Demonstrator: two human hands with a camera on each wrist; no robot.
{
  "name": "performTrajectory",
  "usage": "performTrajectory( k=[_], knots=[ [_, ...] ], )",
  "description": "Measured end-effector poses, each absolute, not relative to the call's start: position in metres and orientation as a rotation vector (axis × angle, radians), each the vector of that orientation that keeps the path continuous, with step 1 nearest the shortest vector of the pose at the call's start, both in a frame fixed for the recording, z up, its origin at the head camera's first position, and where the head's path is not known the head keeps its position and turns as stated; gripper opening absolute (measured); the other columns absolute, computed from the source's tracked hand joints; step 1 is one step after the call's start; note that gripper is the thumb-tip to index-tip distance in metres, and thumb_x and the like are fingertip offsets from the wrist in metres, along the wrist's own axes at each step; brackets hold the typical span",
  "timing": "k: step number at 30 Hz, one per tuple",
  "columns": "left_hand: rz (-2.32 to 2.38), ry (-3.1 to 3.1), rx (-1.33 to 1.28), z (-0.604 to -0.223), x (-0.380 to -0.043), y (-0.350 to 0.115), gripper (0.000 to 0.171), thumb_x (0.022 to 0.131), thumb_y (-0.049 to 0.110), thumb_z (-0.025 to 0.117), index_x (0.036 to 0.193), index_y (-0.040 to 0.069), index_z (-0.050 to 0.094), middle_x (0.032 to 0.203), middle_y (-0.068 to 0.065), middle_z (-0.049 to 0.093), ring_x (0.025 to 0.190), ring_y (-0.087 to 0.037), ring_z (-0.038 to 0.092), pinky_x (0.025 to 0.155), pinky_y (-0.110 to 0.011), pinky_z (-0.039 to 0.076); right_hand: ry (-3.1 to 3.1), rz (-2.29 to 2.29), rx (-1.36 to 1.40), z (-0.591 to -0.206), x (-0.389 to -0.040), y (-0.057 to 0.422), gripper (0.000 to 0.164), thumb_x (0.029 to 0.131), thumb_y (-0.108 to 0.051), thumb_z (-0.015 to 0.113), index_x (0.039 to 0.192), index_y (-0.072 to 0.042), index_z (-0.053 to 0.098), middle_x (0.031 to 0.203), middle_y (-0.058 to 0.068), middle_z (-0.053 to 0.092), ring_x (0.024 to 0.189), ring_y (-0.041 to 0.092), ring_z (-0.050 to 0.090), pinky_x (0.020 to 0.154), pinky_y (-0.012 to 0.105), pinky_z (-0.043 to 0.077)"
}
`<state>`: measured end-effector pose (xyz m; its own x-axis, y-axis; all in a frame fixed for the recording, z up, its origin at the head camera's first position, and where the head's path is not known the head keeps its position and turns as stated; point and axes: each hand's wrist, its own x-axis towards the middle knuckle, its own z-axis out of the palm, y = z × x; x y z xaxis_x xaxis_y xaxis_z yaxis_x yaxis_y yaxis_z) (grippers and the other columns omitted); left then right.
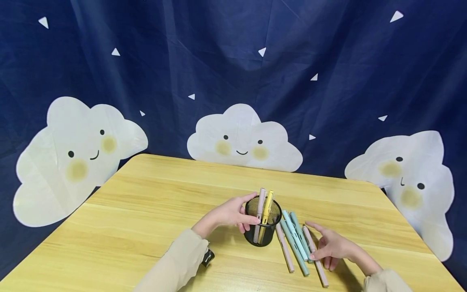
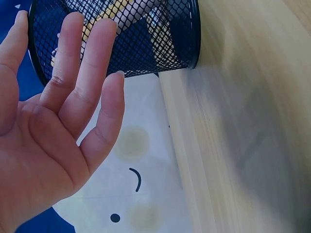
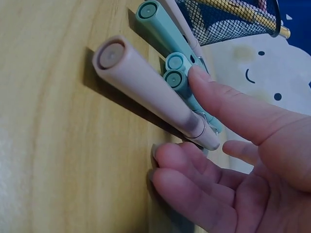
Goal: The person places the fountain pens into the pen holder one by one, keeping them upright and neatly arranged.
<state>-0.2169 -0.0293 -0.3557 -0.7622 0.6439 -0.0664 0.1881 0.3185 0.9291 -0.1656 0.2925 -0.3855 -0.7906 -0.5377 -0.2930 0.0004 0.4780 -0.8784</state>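
On the desk (image 1: 157, 194), head view: one cup (image 1: 268, 235), black mesh, upright, holding a lilac pen (image 1: 261, 202) and a yellow pen (image 1: 268, 207), both on end. Left grip (image 1: 229, 213): at the cup's left side, thumb at the near rim, forefinger stretched toward the far rim. Right of the cup, lying side by side: inner pink pen (image 1: 285, 249), two teal pens (image 1: 296, 252) with an aqua pen (image 1: 296, 235) between them, outer pink pen (image 1: 319, 269). Right grip (image 1: 335, 245): at the outer pink pen, thumb across its barrel, forefinger extended past its upper end, other fingers bent. Sleeves (image 1: 176, 259): beige. Behind: blue backdrop (image 1: 226, 77), white clouds with printed faces.

Left wrist view: palm toward the lens, fingers long and loosely parted, tips in front of the mesh; whether all touch cannot be told.

Right wrist view: outer pink pen in the wide gap between thumb and fingers, not pinched. Thumb tip beside the aqua and teal pen ends, contact uncertain. Any lettering on the pens: too small to read.
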Motion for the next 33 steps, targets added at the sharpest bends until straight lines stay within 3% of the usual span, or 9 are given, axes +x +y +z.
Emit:
performTrajectory(
  k=[19, 33],
  knots=[
    [1.452, 2.148, 0.724, -0.356, -0.2173, -0.0292, 0.084, 0.079, 0.017, 0.069, 0.144, 0.01, 0.016, 0.061, -0.017, 0.059, 0.059, -0.043, 0.059, 0.059, -0.047, 0.05, 2.13, -1.326, -0.371, -0.3867, -0.1672, 0.2925, 0.094, 0.079, -0.013, 0.069, 0.137, 0.008, -0.001, 0.063, 0.015, 0.057, 0.044, 0.011, 0.057, 0.043, 0.033, 0.05],
    [1.421, 2.183, 0.711, -0.355, -0.2164, -0.0286, 0.085, 0.079, 0.02, 0.069, 0.144, 0.013, 0.015, 0.061, -0.016, 0.06, 0.058, -0.04, 0.06, 0.058, -0.048, 0.049, 2.132, -1.35, -0.325, -0.3865, -0.1664, 0.2925, 0.091, 0.079, -0.009, 0.069, 0.138, 0.007, 0.002, 0.067, 0.015, 0.056, 0.045, 0.014, 0.059, 0.045, 0.037, 0.05]
  ],
)
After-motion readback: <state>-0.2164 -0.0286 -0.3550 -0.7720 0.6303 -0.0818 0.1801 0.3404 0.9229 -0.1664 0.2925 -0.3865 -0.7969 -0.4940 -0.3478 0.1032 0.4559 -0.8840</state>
